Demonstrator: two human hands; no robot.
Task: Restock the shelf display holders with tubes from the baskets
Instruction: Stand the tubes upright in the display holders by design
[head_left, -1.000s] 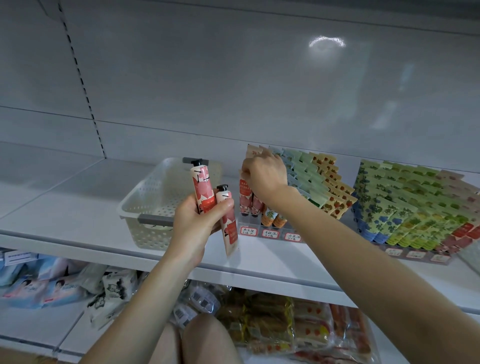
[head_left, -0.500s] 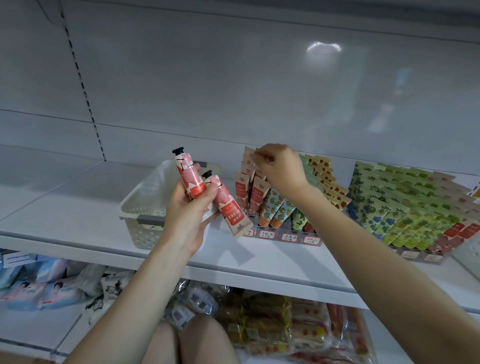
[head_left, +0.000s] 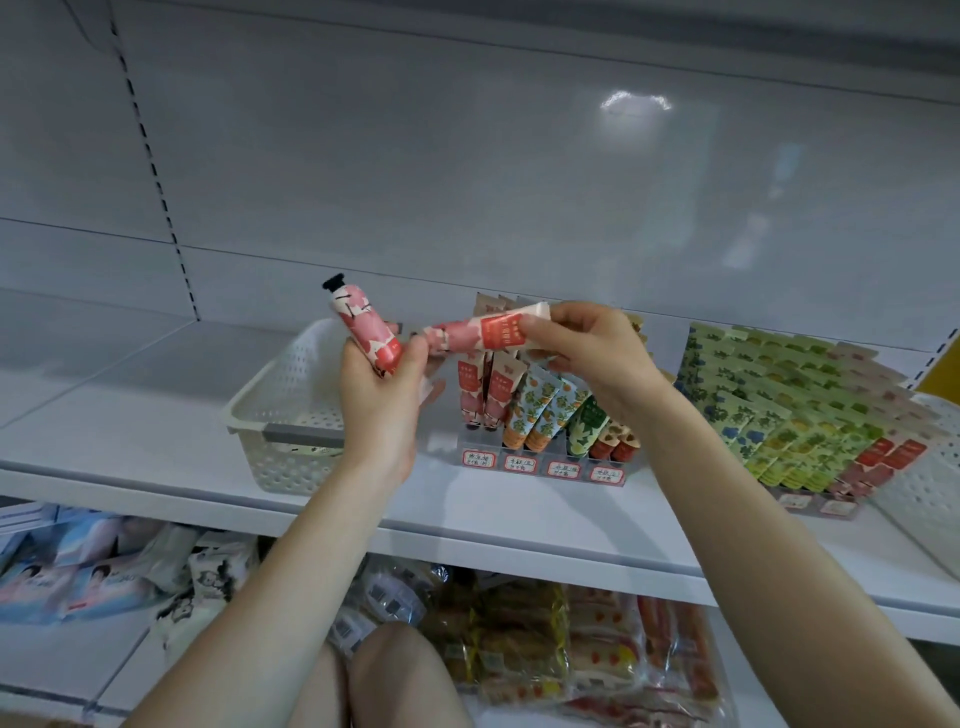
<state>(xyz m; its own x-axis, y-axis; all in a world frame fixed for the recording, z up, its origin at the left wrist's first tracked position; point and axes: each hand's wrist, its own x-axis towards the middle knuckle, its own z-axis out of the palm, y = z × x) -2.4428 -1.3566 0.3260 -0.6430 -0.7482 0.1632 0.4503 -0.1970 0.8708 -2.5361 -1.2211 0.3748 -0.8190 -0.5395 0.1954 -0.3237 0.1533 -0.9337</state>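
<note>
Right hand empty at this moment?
No, the right hand pinches the crimped end of a pink floral tube with a red label.

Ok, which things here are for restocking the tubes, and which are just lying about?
For the job:
pink floral tube with black cap, gripped in the left hand
pink red-labelled tube, pinched by the right hand
white perforated plastic basket
clear display holder with price tags

Just lying about:
packaged snacks, lower down
pale blue packs, lower down
</note>
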